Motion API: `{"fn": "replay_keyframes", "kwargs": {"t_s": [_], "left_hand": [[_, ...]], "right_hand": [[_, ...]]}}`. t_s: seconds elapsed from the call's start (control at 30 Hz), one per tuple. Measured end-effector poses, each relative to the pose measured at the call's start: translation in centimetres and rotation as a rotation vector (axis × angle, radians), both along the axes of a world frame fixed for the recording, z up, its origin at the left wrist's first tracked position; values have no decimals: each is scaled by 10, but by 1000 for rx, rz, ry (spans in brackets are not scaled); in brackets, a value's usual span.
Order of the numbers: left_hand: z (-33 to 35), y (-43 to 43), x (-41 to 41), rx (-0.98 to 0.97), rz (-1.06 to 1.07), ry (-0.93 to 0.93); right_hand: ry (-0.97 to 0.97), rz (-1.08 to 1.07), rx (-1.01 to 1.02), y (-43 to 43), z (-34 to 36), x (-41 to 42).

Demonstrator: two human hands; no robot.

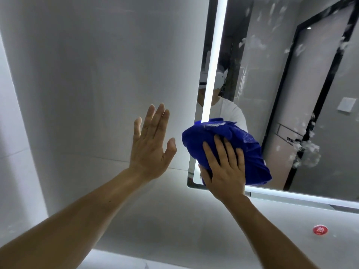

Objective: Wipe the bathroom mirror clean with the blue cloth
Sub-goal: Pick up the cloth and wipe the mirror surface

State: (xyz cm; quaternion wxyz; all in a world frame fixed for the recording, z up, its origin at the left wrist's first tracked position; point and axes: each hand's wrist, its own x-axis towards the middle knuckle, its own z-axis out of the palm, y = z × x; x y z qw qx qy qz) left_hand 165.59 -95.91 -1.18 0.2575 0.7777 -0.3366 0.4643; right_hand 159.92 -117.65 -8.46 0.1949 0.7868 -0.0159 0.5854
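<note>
The bathroom mirror (275, 78) fills the right half of the view, edged by a lit white strip along its left and bottom sides. White foam smears dot its upper part and right side. My right hand (223, 169) presses the bunched blue cloth (239, 144) flat against the mirror's lower left corner, fingers spread over the cloth. A little foam clings to the cloth's top edge. My left hand (151, 142) rests flat on the grey wall just left of the mirror, fingers straight, holding nothing.
The grey tiled wall (87, 74) spans the left half. Below the mirror is more wall with a round red sticker (320, 230) at the lower right. A person in a white shirt and a dark-framed door are reflected in the glass.
</note>
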Motion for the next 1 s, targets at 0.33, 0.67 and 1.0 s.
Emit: {"fn": "replay_keyframes", "kwargs": {"t_s": [0.33,0.67,1.0], "left_hand": [[-3,-10,-8,41,-25,-43],[20,-5,-6,-18,-25,-63],[12,-5,-4,-6,-13,-58]], "right_hand": [[95,-52,-36,-13,-30,-19],[-38,-57,-94,-3,92,6],[6,-49,-30,-8,67,-2]]}}
